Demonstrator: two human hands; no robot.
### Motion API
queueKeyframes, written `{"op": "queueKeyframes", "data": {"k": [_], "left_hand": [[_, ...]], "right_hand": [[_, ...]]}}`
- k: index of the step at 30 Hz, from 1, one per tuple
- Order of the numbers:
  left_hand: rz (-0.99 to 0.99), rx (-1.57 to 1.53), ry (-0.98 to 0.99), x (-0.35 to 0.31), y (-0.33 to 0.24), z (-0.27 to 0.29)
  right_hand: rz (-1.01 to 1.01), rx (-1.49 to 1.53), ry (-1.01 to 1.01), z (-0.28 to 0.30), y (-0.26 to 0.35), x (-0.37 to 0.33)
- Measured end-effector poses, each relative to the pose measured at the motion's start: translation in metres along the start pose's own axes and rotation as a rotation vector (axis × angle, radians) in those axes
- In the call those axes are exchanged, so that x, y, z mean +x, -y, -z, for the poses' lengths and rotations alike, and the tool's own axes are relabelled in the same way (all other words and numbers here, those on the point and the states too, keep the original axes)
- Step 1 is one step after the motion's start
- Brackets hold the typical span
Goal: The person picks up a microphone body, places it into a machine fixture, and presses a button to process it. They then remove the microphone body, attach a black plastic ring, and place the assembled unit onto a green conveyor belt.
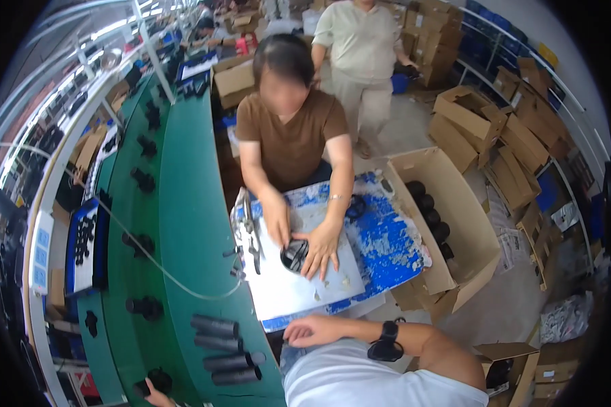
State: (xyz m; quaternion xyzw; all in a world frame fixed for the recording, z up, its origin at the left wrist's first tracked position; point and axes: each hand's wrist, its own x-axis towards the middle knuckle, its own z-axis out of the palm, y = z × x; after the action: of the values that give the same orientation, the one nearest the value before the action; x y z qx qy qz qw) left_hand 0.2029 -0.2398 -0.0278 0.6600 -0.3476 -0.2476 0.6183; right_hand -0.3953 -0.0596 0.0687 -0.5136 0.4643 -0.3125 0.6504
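At the lower left edge, my left hand point(159, 396) is closed around a black plastic part point(160, 378) over the green belt; most of that hand is cut off by the frame. My right forearm, with a black watch point(386, 342), is bent across in front of my white shirt. My right hand point(308, 332) is loosely curled with nothing visible in it, close to the near edge of the work table. Several black tubes point(218, 344) lie on the green bench top between my hands. Across the table a co-worker's two hands point(317, 247) press on a round black part point(294, 256).
More black parts point(142, 178) stand in line along the green belt point(129, 278). A metal clamp fixture point(250, 227) sits on the worn blue-and-white table point(387, 237). An open carton point(478, 251) holding black round pieces stands at the right. Another person point(360, 54) stands behind.
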Motion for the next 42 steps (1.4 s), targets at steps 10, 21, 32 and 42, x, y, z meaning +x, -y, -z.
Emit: {"op": "queueKeyframes", "data": {"k": [10, 21, 32, 42], "left_hand": [[-0.11, 0.459, -0.075, 0.007, 0.038, 0.006], [-0.557, 0.734, 0.131, -0.192, -0.055, -0.059], [-0.255, 1.352, 0.134, -0.299, 0.08, -0.008], [-0.006, 1.591, -0.241, -0.255, 0.107, -0.047]], "right_hand": [[-0.107, -0.081, -0.492, 0.037, -0.02, -0.074], [-0.075, 0.209, -1.029, 0.06, -0.095, -0.121], [-0.283, 0.167, -1.308, 0.124, -0.161, -0.111], [-0.606, 0.545, -1.219, 0.152, -0.193, -0.086]]}}
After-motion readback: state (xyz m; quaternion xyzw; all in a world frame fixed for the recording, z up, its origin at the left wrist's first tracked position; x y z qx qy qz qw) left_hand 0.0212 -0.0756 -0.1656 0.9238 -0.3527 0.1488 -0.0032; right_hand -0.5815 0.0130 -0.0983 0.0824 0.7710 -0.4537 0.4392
